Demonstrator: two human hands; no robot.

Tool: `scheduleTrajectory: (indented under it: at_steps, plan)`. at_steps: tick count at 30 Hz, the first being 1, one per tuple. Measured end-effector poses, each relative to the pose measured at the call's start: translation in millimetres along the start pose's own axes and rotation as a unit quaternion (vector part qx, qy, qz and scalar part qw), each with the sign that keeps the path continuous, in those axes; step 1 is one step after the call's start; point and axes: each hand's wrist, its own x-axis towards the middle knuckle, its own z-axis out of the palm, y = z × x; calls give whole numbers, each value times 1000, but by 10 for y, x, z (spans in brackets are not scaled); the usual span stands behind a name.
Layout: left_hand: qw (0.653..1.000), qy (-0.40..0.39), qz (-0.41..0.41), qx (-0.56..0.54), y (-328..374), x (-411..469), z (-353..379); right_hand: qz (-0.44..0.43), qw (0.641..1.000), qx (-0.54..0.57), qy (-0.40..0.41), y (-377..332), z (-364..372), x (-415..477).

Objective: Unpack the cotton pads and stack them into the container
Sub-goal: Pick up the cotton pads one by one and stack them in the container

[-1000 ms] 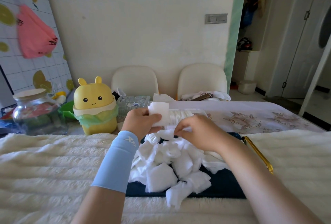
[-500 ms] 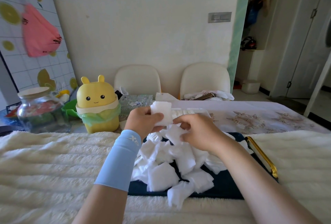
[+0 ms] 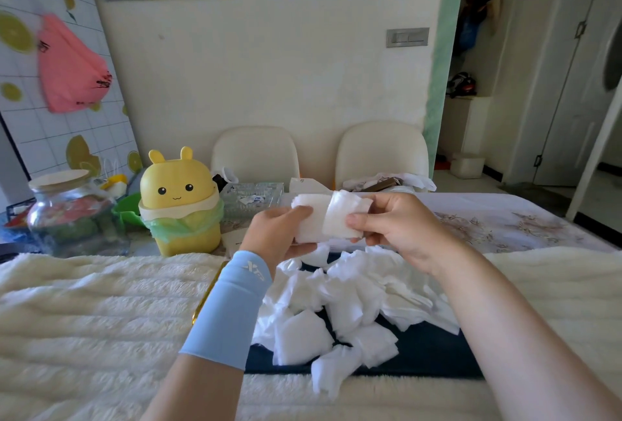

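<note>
Fluffy blanket (image 3: 84,302) | left hand (image 3: 276,235) + right hand (image 3: 400,228) pinch pad stack (image 3: 328,220) between them (above pile (image 3: 336,313))

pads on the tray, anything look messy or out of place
The pads lie crumpled in a loose heap on the tray, not stacked; one pad hangs over its near edge onto the blanket.

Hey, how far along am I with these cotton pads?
Unpacked: pads lie loose in a pile on the dark tray. In hand: the left hand grips a small stack, and the right hand pinches a pad onto it. Left: nearly the whole pile; I cannot see any pads in a container.
</note>
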Motion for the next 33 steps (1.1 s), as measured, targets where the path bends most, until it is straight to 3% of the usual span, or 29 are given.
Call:
scheduleTrajectory:
  at_steps: [8, 12, 22, 25, 28, 30, 33]
  plan:
    - [998, -66, 0, -10, -44, -63, 116, -5, 1000, 0, 6, -106, 9, -39]
    - [993, -119, 1, -10, -47, -92, 140, -10, 996, -82, 35, -149, 85, -63]
    - [987, -161, -3, -5, -39, -76, 154, -17, 977, -183, 105, -126, 120, -16]
    - [988, -141, 35, 51, -65, -85, 154, -26, 967, -224, 120, -112, 100, -19]
    - [995, -72, 36, 51, -91, -27, 99, -42, 952, -272, 133, -95, 24, -32]
    - [998, -37, 30, 45, -81, 15, 47, -47, 936, -336, 96, -97, -5, -42]
    - [999, -17, 29, 40, -76, 48, -12, 4, 910, -411, -61, -110, 90, -98]
